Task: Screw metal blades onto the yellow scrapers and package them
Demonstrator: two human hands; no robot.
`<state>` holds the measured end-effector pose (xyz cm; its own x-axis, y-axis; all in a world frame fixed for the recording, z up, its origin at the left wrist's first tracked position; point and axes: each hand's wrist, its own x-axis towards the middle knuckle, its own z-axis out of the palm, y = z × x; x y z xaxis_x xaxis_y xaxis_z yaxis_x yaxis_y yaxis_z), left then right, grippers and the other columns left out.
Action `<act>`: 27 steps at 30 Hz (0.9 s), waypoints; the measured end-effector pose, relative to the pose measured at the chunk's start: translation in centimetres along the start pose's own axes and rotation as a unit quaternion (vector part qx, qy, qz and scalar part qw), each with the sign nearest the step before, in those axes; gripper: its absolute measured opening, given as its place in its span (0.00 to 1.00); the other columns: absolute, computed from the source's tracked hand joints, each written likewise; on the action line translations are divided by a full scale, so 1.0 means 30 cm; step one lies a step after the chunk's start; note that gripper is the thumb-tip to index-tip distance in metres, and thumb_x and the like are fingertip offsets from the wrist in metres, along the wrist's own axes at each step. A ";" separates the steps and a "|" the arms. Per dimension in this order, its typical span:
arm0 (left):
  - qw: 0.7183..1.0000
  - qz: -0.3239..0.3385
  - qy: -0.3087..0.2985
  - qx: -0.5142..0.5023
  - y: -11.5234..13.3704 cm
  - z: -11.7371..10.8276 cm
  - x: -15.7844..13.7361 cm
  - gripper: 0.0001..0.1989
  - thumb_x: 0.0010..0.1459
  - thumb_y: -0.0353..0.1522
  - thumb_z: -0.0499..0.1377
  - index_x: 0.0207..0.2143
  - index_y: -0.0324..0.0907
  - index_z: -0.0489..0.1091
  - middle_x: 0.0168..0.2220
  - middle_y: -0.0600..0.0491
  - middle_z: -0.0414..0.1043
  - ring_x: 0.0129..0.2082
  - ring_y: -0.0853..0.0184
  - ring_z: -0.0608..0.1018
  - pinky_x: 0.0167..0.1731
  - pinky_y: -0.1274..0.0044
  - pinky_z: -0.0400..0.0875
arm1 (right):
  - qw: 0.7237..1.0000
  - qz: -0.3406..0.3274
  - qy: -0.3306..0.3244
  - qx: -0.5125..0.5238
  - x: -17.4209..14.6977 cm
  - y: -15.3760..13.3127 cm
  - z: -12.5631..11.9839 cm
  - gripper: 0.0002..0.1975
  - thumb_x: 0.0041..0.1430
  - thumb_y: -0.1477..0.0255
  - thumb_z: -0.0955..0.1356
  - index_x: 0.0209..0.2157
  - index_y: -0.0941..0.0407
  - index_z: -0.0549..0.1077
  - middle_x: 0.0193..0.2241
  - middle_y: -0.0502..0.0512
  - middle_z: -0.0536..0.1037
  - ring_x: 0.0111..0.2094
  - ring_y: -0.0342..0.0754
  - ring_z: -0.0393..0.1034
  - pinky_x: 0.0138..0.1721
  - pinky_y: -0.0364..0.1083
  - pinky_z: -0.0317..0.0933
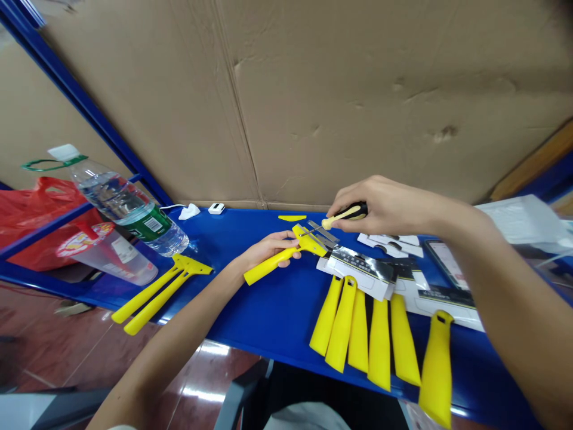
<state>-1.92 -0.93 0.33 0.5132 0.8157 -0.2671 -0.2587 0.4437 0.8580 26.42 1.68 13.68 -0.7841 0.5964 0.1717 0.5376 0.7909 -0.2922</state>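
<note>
My left hand [274, 248] is closed round the neck of a yellow scraper [271, 264], whose handle points down to the left. In my right hand [364, 206] is a screwdriver [347, 215] with a black and cream handle. Its thin shaft runs left to the scraper's head, and the tip appears to touch it. Thin metal blades [324, 232] lie just beyond the head. To the right of the scraper is a white and black box [358, 272]. Several yellow handles [342, 325] stick out toward the table's front edge.
Two yellow scraper bodies [165, 289] lie at left on the blue table [250, 313]. Behind them stand a plastic cup [111, 257], a large water bottle [129, 206] and a red bag [40, 224]. A yellow strip [292, 218] lies near the cardboard wall [335, 107]. A phone-like device [447, 263] is at right.
</note>
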 end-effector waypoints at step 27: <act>1.000 0.015 0.021 0.018 -0.029 0.006 0.011 0.20 0.54 0.32 0.76 0.44 0.38 0.71 0.40 0.44 0.78 0.31 0.66 0.81 0.17 0.83 0.66 | 0.995 -0.047 0.085 -0.025 0.031 -0.059 0.050 0.10 0.68 0.63 0.72 0.42 0.55 0.82 0.37 0.58 0.87 0.34 0.53 0.80 0.35 0.49 0.64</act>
<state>-1.39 -1.11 -0.43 0.4713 0.8433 -0.2583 -0.2442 0.4062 0.8805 24.27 0.63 12.96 -0.7696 0.5313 0.3542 0.4827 0.8472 -0.2219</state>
